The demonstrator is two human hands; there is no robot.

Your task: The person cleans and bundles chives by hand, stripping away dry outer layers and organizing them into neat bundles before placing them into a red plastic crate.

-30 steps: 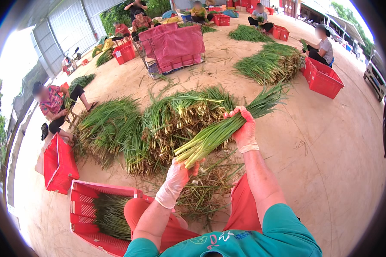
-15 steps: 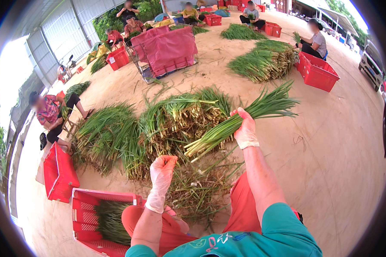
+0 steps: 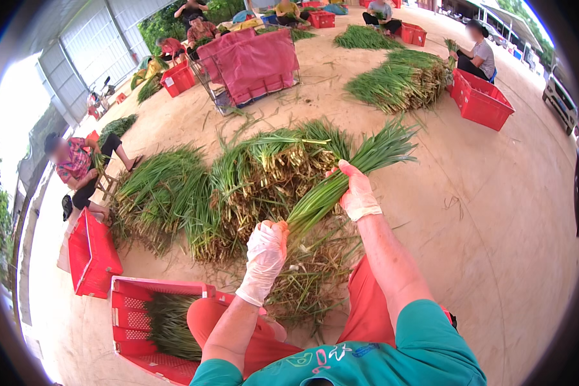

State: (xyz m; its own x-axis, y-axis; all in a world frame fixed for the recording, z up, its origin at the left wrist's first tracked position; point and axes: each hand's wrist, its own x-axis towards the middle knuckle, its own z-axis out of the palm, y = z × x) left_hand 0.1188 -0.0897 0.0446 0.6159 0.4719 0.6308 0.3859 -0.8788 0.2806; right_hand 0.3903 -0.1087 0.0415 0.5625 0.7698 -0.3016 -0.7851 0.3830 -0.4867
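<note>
A bunch of green chives (image 3: 325, 193) slants up and away in front of me, leaf tips toward the upper right. My right hand (image 3: 357, 193), in a thin whitish glove, is closed around its middle. At its lower end my left hand (image 3: 266, 257), gloved likewise, has fingers closed on the stalks, and the pale stalk ends are partly hidden there. Just beyond my hands lies a heap of untrimmed chives (image 3: 280, 164) with brown, dirty bases turned toward me. Between my knees, loose trimmings (image 3: 312, 283) of dry leaves and stalks are scattered on the floor.
A red crate (image 3: 130, 315) with chives inside stands by my left leg; another red crate (image 3: 91, 254) is beyond it. Farther off are a pink-covered cart (image 3: 257, 71), a chive pile (image 3: 399, 80) and a red crate (image 3: 479, 100). Several people sit around the yard.
My left hand has moved right and up onto the stalk ends of the bunch. My right hand has shifted slightly left with the bunch, which now stands steeper.
</note>
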